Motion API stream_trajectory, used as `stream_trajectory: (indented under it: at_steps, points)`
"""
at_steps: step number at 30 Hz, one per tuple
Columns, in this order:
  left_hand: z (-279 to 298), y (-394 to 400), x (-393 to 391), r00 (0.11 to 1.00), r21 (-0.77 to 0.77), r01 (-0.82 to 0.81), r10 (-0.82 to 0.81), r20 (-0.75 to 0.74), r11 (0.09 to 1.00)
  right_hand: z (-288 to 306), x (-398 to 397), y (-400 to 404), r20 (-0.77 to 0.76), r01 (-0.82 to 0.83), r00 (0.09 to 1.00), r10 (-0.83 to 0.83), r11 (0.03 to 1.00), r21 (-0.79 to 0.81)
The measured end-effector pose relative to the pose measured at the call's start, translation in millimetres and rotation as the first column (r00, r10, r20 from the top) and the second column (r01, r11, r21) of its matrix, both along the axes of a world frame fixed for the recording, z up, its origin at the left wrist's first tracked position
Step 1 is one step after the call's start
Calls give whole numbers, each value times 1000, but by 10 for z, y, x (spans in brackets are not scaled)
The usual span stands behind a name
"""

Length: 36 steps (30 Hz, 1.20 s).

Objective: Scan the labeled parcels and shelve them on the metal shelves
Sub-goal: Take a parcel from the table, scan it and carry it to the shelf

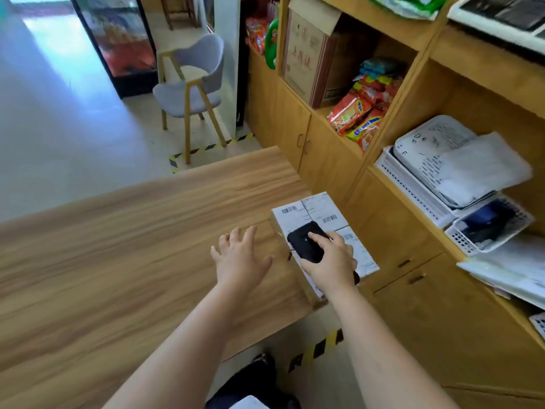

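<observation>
Both hands are over the far right corner of the wooden table (118, 246). The right hand (331, 265) holds a black handheld scanner (306, 245), its fingers curled around the body and the index finger lying on top, near a small light dot. The scanner is just above the parcel (321, 216), a brown cardboard box that lies at the table's right edge, partly over the corner. The top of the parcel carries several white shipping labels (295, 212) with barcodes; the print is too small and blurred to read. The hand and the scanner hide the middle of these labels.

The left hand (240, 261) is beside the parcel on its left, fingers straight and spread, holding nothing (whether it touches the table I cannot tell).

To the right stands a wooden cabinet (392, 231) with open compartments. One compartment has a carton (309, 54) with red characters on its side, which I cannot read, and next to it red and yellow snack packets (359, 113). Lower, white plastic trays (418, 190) hold papers and plastic bags with faint dark writing, not legible.

Beyond the table a grey chair (191, 93) with wooden legs stands near yellow-black floor tape (206, 149). The picture is blurred at its edges, and the bottom corner shows only dark clothing.
</observation>
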<state>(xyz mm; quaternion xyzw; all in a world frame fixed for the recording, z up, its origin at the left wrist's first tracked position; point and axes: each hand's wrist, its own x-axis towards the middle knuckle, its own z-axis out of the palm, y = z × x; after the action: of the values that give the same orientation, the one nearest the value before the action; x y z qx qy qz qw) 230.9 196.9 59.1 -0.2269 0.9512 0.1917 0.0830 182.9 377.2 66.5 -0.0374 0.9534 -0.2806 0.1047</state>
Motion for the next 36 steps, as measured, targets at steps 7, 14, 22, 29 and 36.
stream_trajectory:
  at_steps: [7,14,22,29,36]
  points:
    - [-359,144,-1052,980,143,94,-117,161,985,-107,-984,144,20,-14,1000,14,1000,4]
    - [-587,46,-1703,851,172,378,-414,322,910,-221,-1625,3,49,-100,994,99,994,35]
    - [-706,21,-1364,954,85,-17,-10,301,996,-328,-1981,-344,96,-287,950,297,952,-104]
    - [-584,-132,-979,809,22,-506,466,357,862,-378,-2109,-507,116,-399,903,413,909,-123]
    - [-646,-535,-1073,946,86,-175,144,291,981,-342,-2116,-534,133,-491,854,503,864,-112]
